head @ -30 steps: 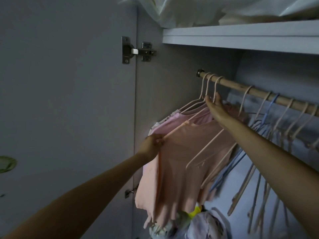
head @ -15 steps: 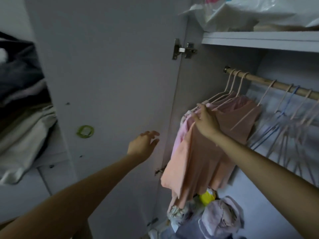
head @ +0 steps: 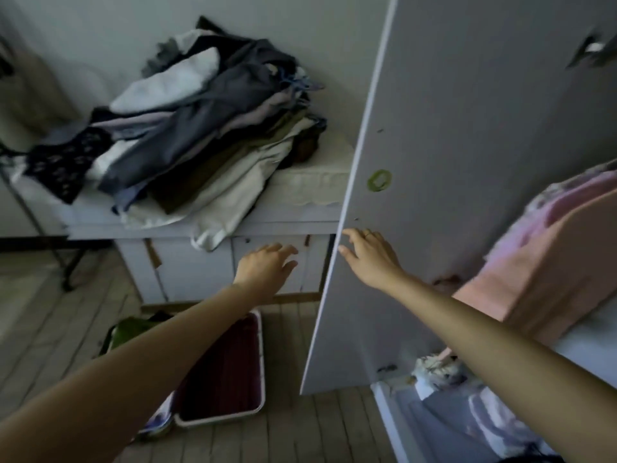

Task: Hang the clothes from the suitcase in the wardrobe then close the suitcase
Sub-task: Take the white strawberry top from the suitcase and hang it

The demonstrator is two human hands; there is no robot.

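Both hands reached forward with relaxed fingers, the right hand (head: 370, 257) at the wardrobe door (head: 450, 162) edge, the left hand (head: 267, 267) above the open suitcase (head: 258, 362). Pink clothes (head: 551, 262) hung rightward.

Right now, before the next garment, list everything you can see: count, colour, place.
suitcase: one, open, pale rim with dark red lining, on the floor below the left arm.
green item: one, in the suitcase's left part; cannot tell what it is.
wardrobe door: one, pale grey, open, centre right.
green ring mark: one, on the door.
hung clothes: several, pink and peach, inside the wardrobe at right.
clothes pile: one heap, grey, white, dark, on the white cabinet.
floor: wooden planks.
left hand: open, empty, in front of the cabinet.
right hand: open, at the door's edge.
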